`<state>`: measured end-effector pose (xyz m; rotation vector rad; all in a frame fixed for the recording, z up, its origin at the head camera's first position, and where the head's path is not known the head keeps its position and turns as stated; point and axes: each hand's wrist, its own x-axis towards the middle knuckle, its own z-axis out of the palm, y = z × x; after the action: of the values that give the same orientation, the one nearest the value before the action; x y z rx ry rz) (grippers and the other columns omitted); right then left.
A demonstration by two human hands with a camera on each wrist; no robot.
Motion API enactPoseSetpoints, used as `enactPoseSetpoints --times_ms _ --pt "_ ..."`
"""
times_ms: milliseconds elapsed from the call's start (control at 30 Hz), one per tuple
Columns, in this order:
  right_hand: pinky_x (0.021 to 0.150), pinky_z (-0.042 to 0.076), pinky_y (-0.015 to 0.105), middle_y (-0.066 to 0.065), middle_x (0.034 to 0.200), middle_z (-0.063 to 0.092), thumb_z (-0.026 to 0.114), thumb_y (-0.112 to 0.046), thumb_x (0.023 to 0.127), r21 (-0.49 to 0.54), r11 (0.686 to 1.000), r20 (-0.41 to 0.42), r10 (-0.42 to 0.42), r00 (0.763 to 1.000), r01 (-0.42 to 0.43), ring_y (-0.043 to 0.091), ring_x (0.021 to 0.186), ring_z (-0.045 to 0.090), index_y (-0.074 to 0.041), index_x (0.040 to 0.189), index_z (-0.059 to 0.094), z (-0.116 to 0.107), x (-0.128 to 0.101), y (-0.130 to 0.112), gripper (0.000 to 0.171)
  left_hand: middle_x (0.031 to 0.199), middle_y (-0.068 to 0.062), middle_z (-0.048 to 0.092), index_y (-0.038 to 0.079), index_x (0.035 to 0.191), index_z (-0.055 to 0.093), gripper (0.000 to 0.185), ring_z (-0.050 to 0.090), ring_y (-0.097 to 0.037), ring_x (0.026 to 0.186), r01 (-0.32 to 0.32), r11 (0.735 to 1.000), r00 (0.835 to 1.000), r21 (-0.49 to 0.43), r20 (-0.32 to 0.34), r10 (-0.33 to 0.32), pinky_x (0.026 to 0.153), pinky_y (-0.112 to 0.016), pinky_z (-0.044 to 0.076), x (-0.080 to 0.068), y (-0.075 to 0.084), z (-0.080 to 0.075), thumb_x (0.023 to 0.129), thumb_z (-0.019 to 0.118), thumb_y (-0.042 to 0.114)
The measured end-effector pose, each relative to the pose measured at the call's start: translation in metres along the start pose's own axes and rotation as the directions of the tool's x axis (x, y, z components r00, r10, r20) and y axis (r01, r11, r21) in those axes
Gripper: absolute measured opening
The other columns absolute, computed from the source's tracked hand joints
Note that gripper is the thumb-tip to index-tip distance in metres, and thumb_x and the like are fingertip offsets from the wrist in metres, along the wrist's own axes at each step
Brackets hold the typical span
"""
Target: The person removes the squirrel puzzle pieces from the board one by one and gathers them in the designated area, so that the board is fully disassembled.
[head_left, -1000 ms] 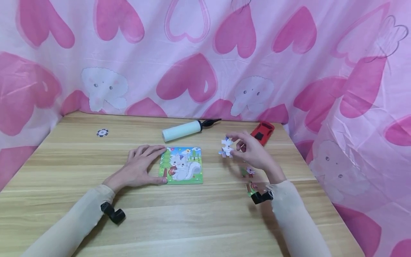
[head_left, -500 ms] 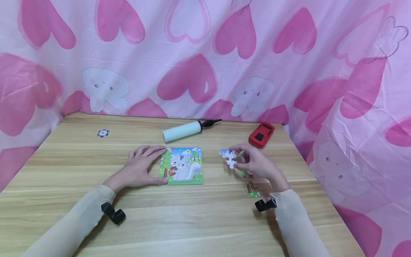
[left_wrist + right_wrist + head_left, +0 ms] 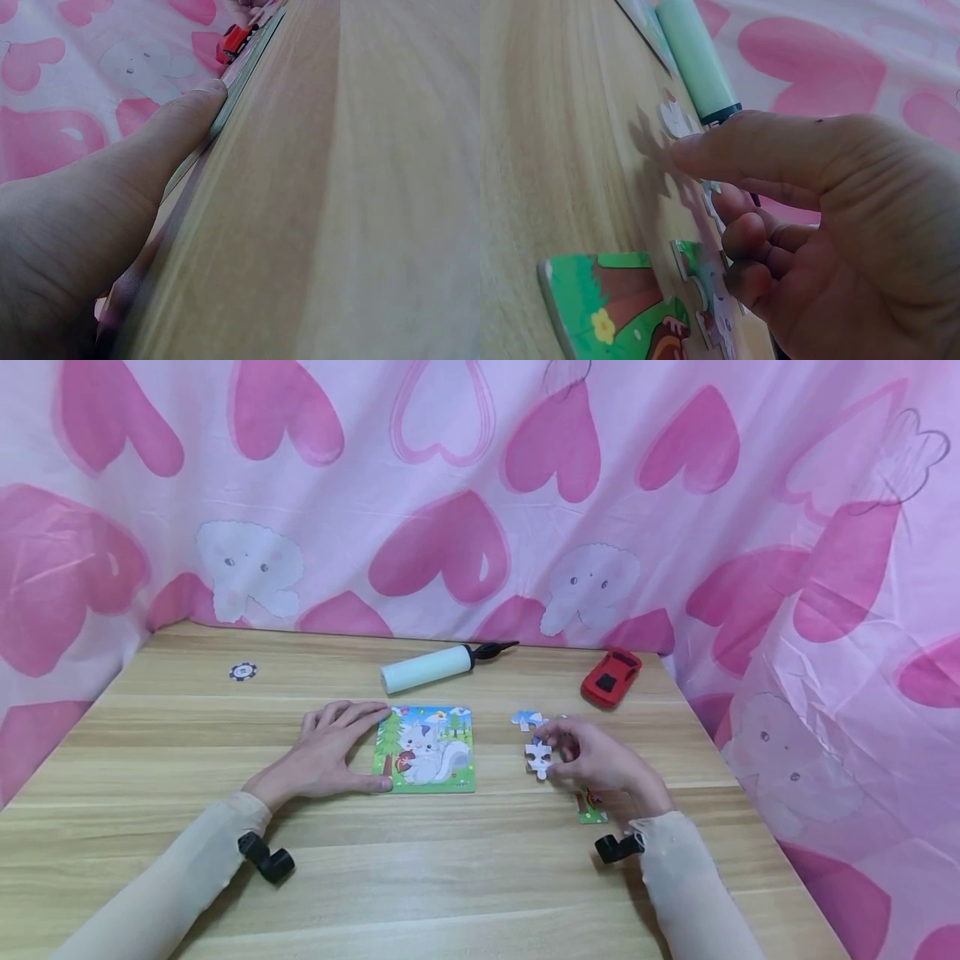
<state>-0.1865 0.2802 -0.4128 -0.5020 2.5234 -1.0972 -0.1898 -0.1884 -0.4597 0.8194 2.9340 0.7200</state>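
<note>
Pinching a white jigsaw piece (image 3: 538, 762) between thumb and fingers of the right hand (image 3: 600, 758), narrow at the tips. Holding it just on the near side of a blue-topped piece (image 3: 527, 720); cannot tell whether touching that piece or the bench (image 3: 390, 885). Seems only part-way along, to judge by the layout: done with getting several pieces onto the bench, not yet done with releasing the held one or, as far as shown, with joining it to any other. Includes among the loose ones a green corner piece (image 3: 592, 811) nearer the body and a pink-and-green piece (image 3: 721, 315) beyond it, partly behind the fingers; cannot count any others under the hand. Spreading the left hand (image 3: 318, 758) wide, thumb and fingertips at the left corners of the squirrel board (image 3: 427, 752). Has that board between both hands, well apart from the right. Farther out, includes a pump (image 3: 427, 668) and a red car (image 3: 611, 678)
</note>
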Motion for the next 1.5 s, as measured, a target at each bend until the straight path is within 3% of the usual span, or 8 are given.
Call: enactPoseSetpoints --times_ms 167,533,833,1100,1500 --pt "0.073 0.048 0.029 0.011 0.114 0.060 0.090 -0.008 0.093 0.023 0.999 0.002 0.033 0.999 -0.033 0.027 0.095 0.052 -0.016 0.143 0.071 0.0019 0.0007 0.0009 0.054 0.179 -0.004 0.036 0.021 0.174 0.040 0.122 0.029 -0.040 0.157 0.000 1.000 1.000 0.012 -0.006 0.000 0.114 -0.066 0.026 0.0001 0.0000 0.0006 0.079 0.081 0.086" --pt "0.076 0.050 0.032 0.010 0.123 0.059 0.087 -0.002 0.094 0.086 0.990 0.002 0.116 0.993 -0.116 0.030 0.102 0.052 -0.020 0.144 0.072 0.0053 0.0018 -0.0014 0.055 0.179 -0.004 0.035 0.022 0.174 0.040 0.121 0.028 -0.040 0.157 0.002 1.000 1.000 0.011 -0.005 -0.002 0.114 -0.067 0.025 0.0000 0.0001 0.0008 0.079 0.081 0.085" --pt "0.080 0.048 0.032 0.012 0.122 0.059 0.085 -0.002 0.095 0.034 0.996 0.008 0.079 0.997 -0.079 0.029 0.100 0.051 -0.014 0.145 0.071 0.0048 0.0038 -0.0003 0.053 0.179 -0.005 0.036 0.021 0.174 0.041 0.122 0.028 -0.041 0.158 0.001 1.000 1.000 0.016 -0.008 -0.001 0.115 -0.067 0.025 0.0000 0.0005 0.0008 0.079 0.081 0.086" --pt "0.081 0.047 0.033 0.010 0.123 0.061 0.086 -0.004 0.096 -0.002 0.996 0.013 0.085 0.996 -0.085 0.029 0.100 0.052 -0.017 0.147 0.071 0.0047 0.0057 -0.0013 0.055 0.179 -0.005 0.036 0.021 0.174 0.041 0.122 0.028 -0.041 0.158 0.001 1.000 1.000 0.013 -0.007 -0.001 0.115 -0.067 0.024 -0.0002 0.0004 0.0009 0.079 0.081 0.086" --pt "0.080 0.048 0.032 0.010 0.126 0.062 0.087 -0.004 0.095 -0.002 0.997 0.002 0.077 0.997 -0.077 0.028 0.101 0.052 -0.013 0.148 0.068 0.0049 0.0045 -0.0011 0.057 0.179 -0.003 0.036 0.022 0.174 0.040 0.122 0.027 -0.042 0.158 0.010 1.000 1.000 0.005 -0.001 -0.010 0.115 -0.067 0.024 0.0001 0.0001 0.0009 0.079 0.081 0.086"
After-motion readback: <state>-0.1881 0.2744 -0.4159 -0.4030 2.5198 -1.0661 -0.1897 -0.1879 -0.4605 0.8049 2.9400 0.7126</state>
